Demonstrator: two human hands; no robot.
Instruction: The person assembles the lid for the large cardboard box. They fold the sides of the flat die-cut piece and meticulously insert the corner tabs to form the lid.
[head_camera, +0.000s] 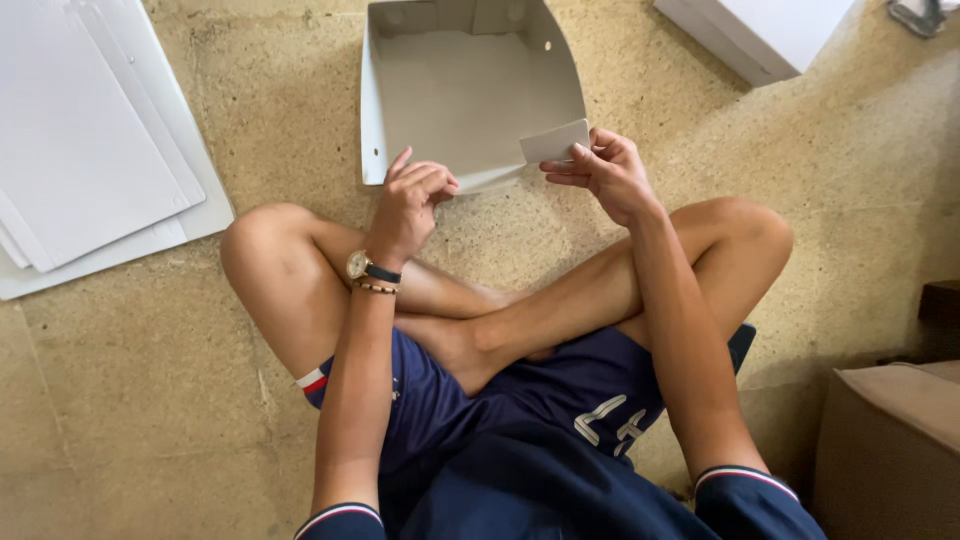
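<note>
A half-folded cardboard box (455, 100), white outside and grey inside, lies on the floor in front of my crossed legs. My left hand (410, 200) rests at the box's near left edge, fingers curled on the front wall. My right hand (605, 170) pinches a small flap (555, 142) at the box's near right corner, holding it up. The box's side walls stand up; the near wall is low.
A stack of flat white cardboard sheets (90, 140) lies on the floor at the left. A white box (760, 30) sits at the top right. A brown carton (890, 440) stands at the lower right. The floor is speckled beige stone.
</note>
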